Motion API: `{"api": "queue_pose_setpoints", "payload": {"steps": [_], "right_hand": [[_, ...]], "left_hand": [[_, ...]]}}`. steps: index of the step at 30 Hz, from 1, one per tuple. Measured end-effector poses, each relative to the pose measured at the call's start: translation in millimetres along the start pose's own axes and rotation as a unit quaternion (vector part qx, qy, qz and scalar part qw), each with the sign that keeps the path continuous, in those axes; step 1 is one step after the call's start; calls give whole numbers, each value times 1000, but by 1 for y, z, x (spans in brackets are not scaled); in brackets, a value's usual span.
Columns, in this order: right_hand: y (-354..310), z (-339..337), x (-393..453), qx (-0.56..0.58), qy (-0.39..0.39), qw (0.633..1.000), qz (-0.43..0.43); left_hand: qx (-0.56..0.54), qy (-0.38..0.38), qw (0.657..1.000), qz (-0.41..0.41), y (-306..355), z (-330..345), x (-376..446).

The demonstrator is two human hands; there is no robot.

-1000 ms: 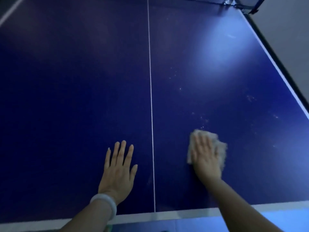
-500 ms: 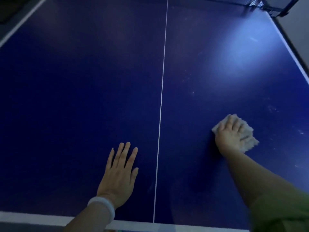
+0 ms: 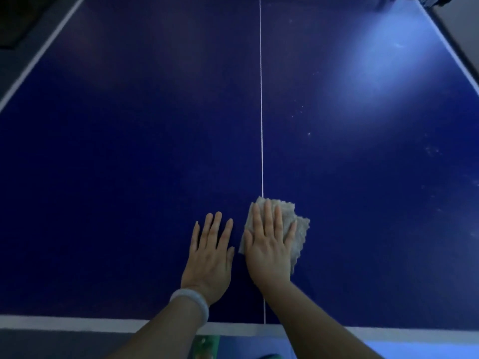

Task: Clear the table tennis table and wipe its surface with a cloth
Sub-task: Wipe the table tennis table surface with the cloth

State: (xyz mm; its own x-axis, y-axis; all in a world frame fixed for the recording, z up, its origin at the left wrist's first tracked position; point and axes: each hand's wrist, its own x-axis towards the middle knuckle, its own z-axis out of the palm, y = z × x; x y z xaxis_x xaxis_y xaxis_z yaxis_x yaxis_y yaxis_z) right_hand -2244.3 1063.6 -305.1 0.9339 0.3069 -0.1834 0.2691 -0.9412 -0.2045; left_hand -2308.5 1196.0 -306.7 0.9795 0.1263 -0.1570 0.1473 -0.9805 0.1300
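The dark blue table tennis table (image 3: pixel 129 151) fills the view, split by a thin white centre line. A crumpled beige cloth (image 3: pixel 298 229) lies on that line near the table's front edge. My right hand (image 3: pixel 269 244) presses flat on the cloth with straight fingers, covering most of it. My left hand (image 3: pixel 210 255) rests flat on the bare surface just left of the cloth, fingers straight, a pale bracelet on its wrist.
Pale specks of dust dot the right half of the table (image 3: pixel 300 110). A bright light patch (image 3: pixel 388 58) glares at the far right. The net post (image 3: pixel 435 1) shows at the top right corner. White edge lines run along the front and both sides.
My right hand has slid the cloth leftward from the right half back to the centre line, beside my left hand. The left hand has stayed flat in place.
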Motion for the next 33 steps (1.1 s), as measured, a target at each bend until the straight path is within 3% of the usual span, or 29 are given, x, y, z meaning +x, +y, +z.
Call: {"api": "queue_pose_setpoints", "payload": {"steps": [3,8,10,13,14,16,18,21,23,26,30,33], "right_hand": [[-4,13,-55,-3,3,1000,12],[42,13,-119,-49,11,997,-64],[80,3,-120,-76,26,997,15],[96,-8,-105,1,15,963,270],[85,-8,-100,20,14,950,312],[47,3,-96,1,1,965,262],[14,15,-110,-20,2,993,117],[30,8,-130,-13,-14,1000,-14],[71,1,-133,-44,-2,999,-19],[131,-13,-123,-49,8,997,62],[146,-19,-113,-44,9,994,97],[149,-20,-123,-35,21,999,20]], "left_hand": [[-12,-3,1000,-1,-2,0,0],[-29,2,1000,10,-2,0,0],[-26,5,1000,11,-3,0,1],[-21,13,1000,13,-3,2,0],[-24,15,1000,14,-3,2,0],[-25,21,999,15,-5,4,-1],[-23,23,999,16,-8,5,-1],[-20,22,999,23,-10,6,0],[-23,23,999,20,-10,4,0],[-49,30,998,-5,6,-3,-2],[-110,59,992,27,88,-8,-12],[-150,62,986,27,163,1,-10]]}}
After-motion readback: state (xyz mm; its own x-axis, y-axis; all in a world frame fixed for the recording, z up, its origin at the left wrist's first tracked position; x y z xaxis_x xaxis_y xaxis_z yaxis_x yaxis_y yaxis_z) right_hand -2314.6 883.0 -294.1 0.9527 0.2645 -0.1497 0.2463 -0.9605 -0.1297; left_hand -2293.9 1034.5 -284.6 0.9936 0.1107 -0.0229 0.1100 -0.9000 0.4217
